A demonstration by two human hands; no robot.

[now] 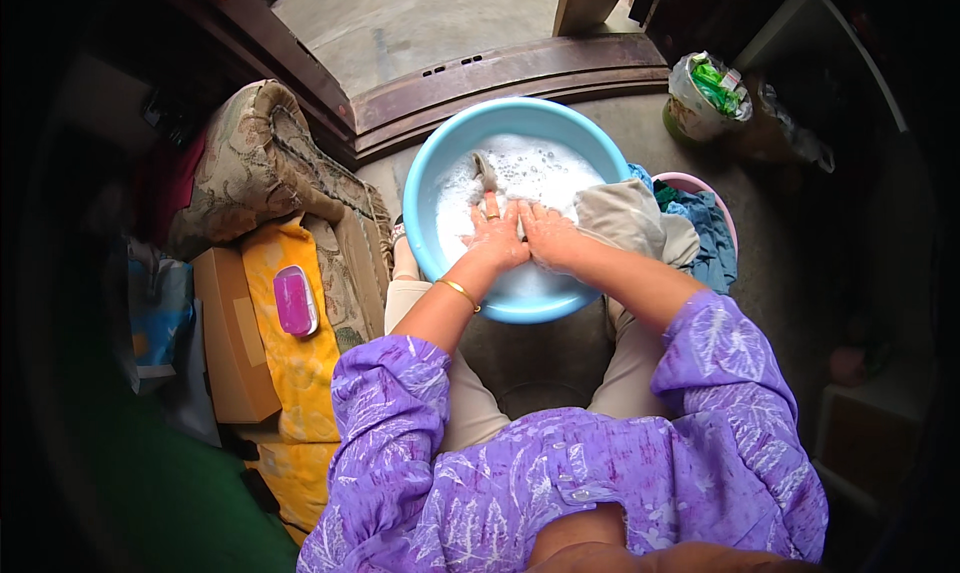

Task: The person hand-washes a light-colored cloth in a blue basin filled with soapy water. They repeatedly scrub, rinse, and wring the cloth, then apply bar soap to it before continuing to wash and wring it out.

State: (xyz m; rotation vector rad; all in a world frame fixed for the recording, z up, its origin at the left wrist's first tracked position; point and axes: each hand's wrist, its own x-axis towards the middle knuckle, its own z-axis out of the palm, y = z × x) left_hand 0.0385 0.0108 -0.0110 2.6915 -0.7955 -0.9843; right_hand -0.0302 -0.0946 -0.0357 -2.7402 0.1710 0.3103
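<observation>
A light blue plastic basin (424, 228) of white soapy foam (559, 169) stands between my knees. My left hand (495, 235) is spread flat in the suds, with a ring and a gold-coloured bangle on that arm. Beside it, my right hand (551, 231) lies flat too, palm down, its thumb side close to the left. What lies under both palms is hidden by hands and foam. A greyish wet piece of cloth (484, 171) pokes out of the foam ahead of my left fingers. To the right, a beige garment (622, 211) hangs over the basin's rim.
A pink tub (727, 213) of blue and green clothes (709, 239) sits right of the basin. Farther right stands a lined waste bin (697, 104). A purple soap bar in its dish (295, 301) rests on a yellow cloth (262, 258) over the sofa. A door sill (510, 70) lies ahead.
</observation>
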